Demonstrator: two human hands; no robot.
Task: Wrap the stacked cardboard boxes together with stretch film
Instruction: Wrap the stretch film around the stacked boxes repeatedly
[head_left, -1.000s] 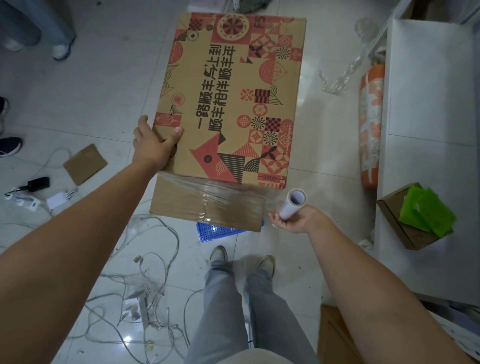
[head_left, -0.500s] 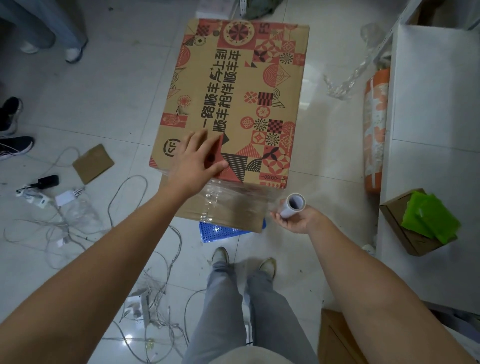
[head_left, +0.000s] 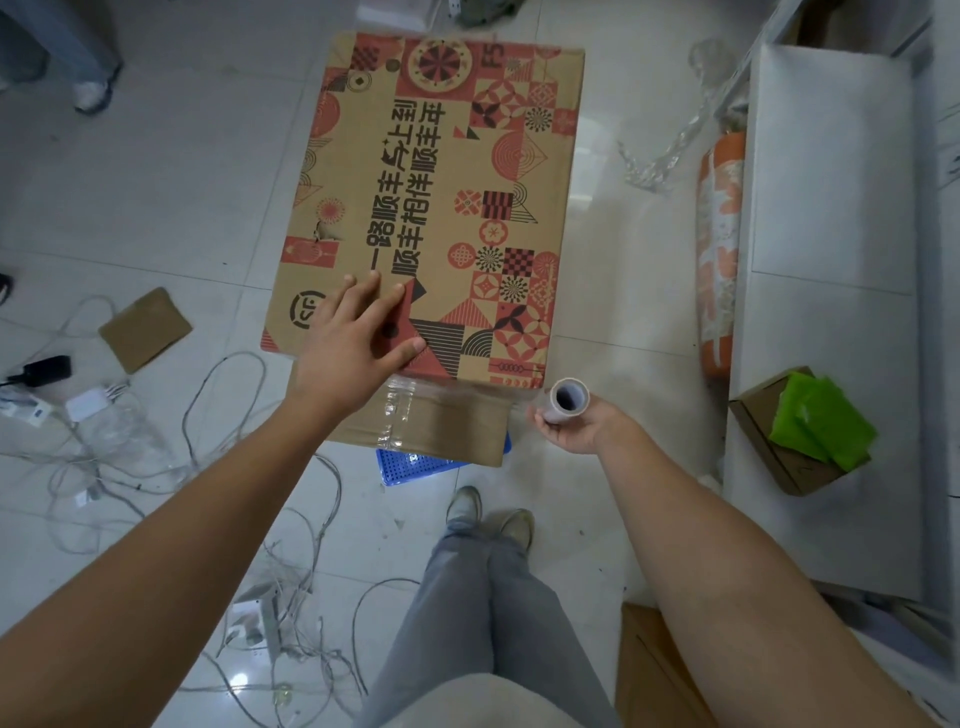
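A large cardboard box (head_left: 431, 156) printed with red and black patterns and black characters lies on top of a plainer brown box (head_left: 447, 421). My left hand (head_left: 358, 348) rests flat, fingers spread, on the near left part of the top box. My right hand (head_left: 571, 428) grips a small stretch film roll (head_left: 566, 400) by its near right corner, core end facing me. Clear film (head_left: 405, 410) runs from the roll across the near face of the lower box. A blue perforated crate (head_left: 415, 462) shows under the stack.
Loose white cables (head_left: 156, 441) and chargers litter the tiled floor at left, with a cardboard scrap (head_left: 145, 330). An orange patterned roll (head_left: 719, 254) lies along a white shelf (head_left: 831, 260) at right, holding a small box with green packets (head_left: 815, 426). Another person's shoe (head_left: 93, 93) is far left.
My left hand moved from the top box's left edge onto its top face and now lies flat there. The roll stays at the near right corner; the view shifted slightly.
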